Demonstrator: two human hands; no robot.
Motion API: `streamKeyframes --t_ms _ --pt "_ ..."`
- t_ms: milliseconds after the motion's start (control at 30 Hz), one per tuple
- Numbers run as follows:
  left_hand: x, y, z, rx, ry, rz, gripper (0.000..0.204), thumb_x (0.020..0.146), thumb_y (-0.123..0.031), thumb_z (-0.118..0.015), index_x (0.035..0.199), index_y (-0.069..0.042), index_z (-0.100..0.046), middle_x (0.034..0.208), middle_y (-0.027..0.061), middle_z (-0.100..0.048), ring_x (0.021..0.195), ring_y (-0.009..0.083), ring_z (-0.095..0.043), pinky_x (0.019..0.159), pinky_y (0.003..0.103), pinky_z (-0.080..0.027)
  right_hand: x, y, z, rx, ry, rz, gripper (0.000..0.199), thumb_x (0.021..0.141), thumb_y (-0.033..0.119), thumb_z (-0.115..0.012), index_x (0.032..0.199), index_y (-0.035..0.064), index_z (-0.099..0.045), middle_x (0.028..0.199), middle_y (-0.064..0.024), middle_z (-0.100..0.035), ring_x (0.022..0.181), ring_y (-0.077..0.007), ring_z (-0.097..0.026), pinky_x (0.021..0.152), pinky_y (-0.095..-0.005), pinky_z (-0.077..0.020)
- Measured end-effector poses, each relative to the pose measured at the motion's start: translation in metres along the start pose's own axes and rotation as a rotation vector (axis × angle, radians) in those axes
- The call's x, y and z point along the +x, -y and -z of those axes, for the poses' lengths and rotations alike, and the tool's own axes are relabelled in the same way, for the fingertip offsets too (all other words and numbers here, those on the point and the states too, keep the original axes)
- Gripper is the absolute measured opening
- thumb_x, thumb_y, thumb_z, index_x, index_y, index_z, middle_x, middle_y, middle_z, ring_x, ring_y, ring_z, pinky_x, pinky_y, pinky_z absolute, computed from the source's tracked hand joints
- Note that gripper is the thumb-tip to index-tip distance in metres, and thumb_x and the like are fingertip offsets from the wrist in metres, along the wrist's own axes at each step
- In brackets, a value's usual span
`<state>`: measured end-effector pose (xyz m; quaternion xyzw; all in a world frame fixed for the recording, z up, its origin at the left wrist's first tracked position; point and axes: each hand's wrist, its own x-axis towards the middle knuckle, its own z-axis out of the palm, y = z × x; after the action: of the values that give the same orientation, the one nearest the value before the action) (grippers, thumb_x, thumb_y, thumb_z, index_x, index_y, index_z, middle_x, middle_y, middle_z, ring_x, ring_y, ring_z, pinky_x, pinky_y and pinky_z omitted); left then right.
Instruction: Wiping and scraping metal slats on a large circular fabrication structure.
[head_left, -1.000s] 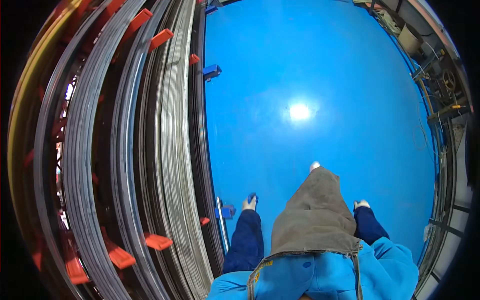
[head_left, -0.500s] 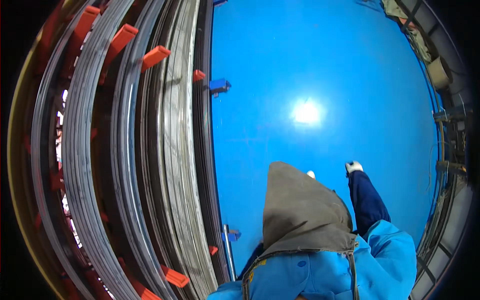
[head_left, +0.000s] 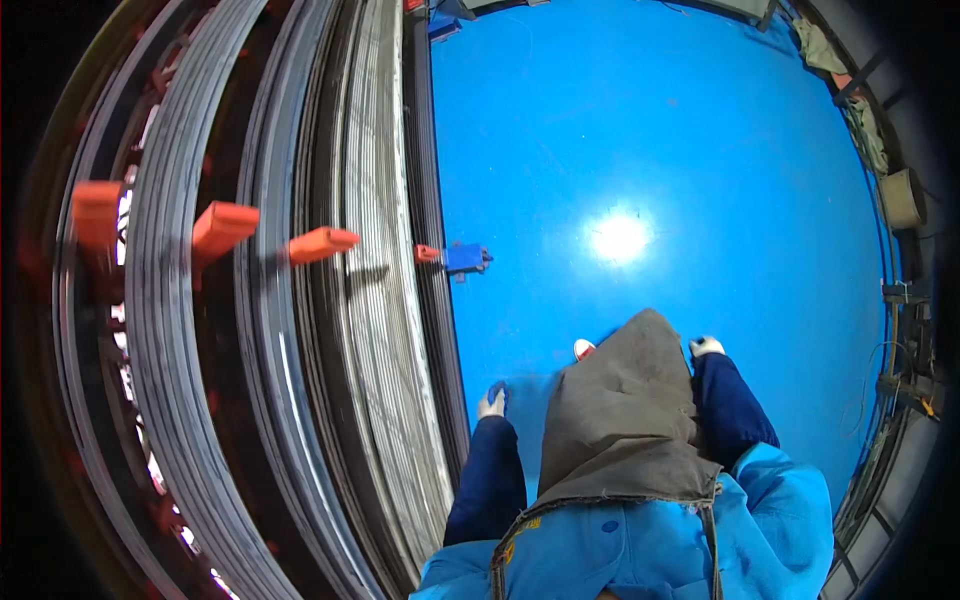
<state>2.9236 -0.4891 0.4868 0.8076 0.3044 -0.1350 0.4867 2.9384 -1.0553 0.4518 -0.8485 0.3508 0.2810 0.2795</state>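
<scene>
Fingers of left hand (head_left: 492, 400) now swung forward beside the steel rods (head_left: 385, 330).

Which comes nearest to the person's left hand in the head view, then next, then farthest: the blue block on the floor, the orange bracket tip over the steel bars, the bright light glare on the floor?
From the left hand, gloved and empty:
1. Blue block, ahead of the hand at the rack's edge.
2. Orange bracket tip, ahead and to the left, over the steel bars.
3. Light glare, ahead and to the right on the blue floor.
The last two are close; treat their order as approximate.
</scene>
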Motion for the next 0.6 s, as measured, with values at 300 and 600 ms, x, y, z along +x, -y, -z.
streamKeyframes --t_ms 300,600 --pt "0.195 -0.17 -0.056 0.065 0.06 0.436 0.02 0.088 -0.02 -0.056 0.1 -0.009 -0.066 0.081 0.0074 -0.068 0.057 0.0145 -0.06 0.049 0.027 -0.045 0.093 -0.074 0.037 -0.373 0.069 -0.429 0.035 0.071 0.037 -0.06 0.084 0.0051 -0.069 0.088 -0.0132 -0.068 0.079 -0.0341 -0.062 0.072 -0.0393 -0.0506" --pt "0.291 -0.322 -0.094 0.185 0.203 0.493 0.03 0.082 -0.033 -0.058 0.104 -0.015 -0.068 0.088 0.0064 -0.069 0.077 0.0214 -0.063 0.067 0.031 -0.048 0.41 0.428 0.21 -0.053 -0.03 0.097 0.033 0.078 0.038 -0.053 0.08 0.0082 -0.067 0.066 -0.0073 -0.065 0.061 -0.0265 -0.061 0.061 -0.0356 -0.0483"
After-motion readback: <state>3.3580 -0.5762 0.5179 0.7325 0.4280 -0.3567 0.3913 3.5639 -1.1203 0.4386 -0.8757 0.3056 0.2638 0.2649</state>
